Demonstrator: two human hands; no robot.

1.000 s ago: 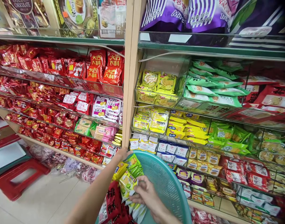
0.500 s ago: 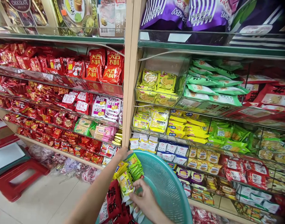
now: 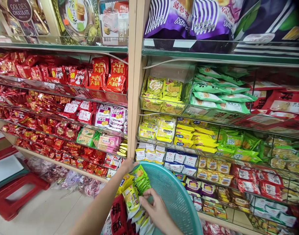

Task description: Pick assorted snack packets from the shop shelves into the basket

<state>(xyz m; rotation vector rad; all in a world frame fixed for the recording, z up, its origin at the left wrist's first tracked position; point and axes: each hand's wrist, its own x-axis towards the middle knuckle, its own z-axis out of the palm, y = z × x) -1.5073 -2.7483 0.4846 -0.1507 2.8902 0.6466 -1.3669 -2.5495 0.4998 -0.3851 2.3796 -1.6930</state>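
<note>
A teal plastic basket (image 3: 186,195) stands low in front of me, with perforated walls. My left hand (image 3: 127,165) is closed on its far left rim; the fingertips are partly hidden. Snack packets are heaped in the basket's left side: green ones (image 3: 141,178), a yellow one with a lemon picture (image 3: 131,197), and red ones with black lettering (image 3: 117,213). My right hand (image 3: 156,209) is over the heap, right beside the lemon packet. Its fingers are loosely curled, thumb and forefinger slightly apart, with no packet visibly between them.
Shelves of wrapped snacks rise ahead: red packets (image 3: 95,78) left of a wooden upright (image 3: 135,81), yellow packets (image 3: 161,127) and green packets (image 3: 220,88) right of it. A red stool (image 3: 19,195) is on the floor at left, near bagged goods (image 3: 71,176).
My right hand has shifted up and slightly right, off the lemon packet's lower part, so more packets beneath show. The left hand stays at the rim. The view has tilted slightly.
</note>
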